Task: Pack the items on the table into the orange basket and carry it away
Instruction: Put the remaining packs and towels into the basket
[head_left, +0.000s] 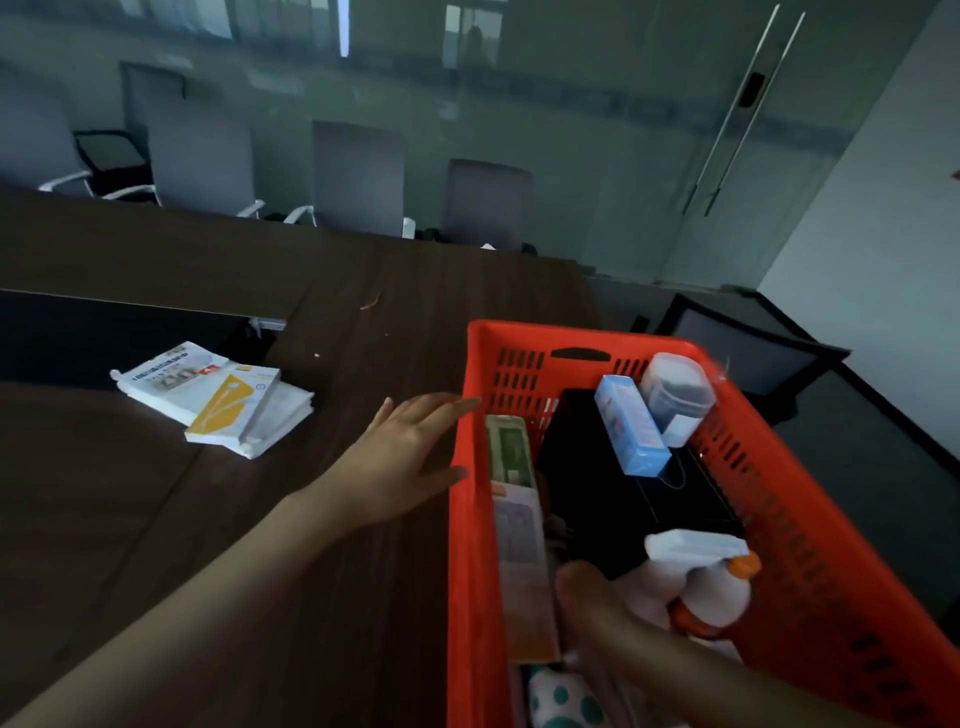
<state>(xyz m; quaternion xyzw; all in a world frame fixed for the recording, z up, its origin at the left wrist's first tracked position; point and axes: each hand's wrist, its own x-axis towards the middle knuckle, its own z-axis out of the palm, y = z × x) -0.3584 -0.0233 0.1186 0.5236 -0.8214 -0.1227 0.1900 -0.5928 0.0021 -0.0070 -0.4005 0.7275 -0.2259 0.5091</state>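
Right hand (587, 592) down inside basket (810, 525) among packed items, grip blurred, unclear. Left hand (410, 457) spread flat against basket's left wall. Packets (218, 397) on bench (156, 519), apart.

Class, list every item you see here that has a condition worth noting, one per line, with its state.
Orange plastic basket: on the table edge, partly filled.
Light blue carton: lying inside the basket.
Clear lidded jar: in the basket's far corner, closed.
White spray bottle: lying on its side in the basket.
Stack of white and yellow packets: on the dark wooden table, unpacked.
Left hand: open, fingers at the basket's side.
Right hand: inside the basket, grip unclear.
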